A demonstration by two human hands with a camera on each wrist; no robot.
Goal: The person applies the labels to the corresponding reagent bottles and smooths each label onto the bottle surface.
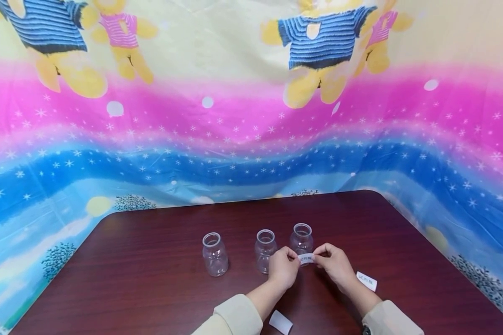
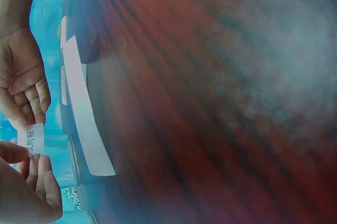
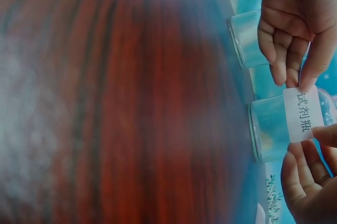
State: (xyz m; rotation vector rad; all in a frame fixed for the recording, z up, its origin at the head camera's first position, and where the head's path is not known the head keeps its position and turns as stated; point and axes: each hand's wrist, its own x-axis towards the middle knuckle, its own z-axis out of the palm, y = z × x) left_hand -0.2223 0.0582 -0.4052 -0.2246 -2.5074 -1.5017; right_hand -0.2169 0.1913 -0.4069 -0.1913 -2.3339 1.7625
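Both hands hold one small white label [image 1: 305, 259] with printed Chinese characters, stretched between them. My left hand [image 1: 282, 269] pinches its left end, and the right hand [image 1: 335, 266] pinches the other end between thumb and fingers. Close behind the label is a clear glass jar [image 1: 302, 236], the rightmost of three, upright and lidless. Whether the label touches the glass, I cannot tell. The middle jar [image 1: 265, 249] is partly hidden by the left hand. In the right wrist view the label's text [image 3: 303, 113] faces the camera.
Farther left on the dark red wooden table [image 1: 159, 260] stands a third glass jar [image 1: 215, 256]. Another printed label [image 1: 366, 281] lies beside the right forearm. A curled blank white paper piece [image 1: 281, 322] lies by the left sleeve. Patterned cloth [image 1: 234, 130] hangs behind the table.
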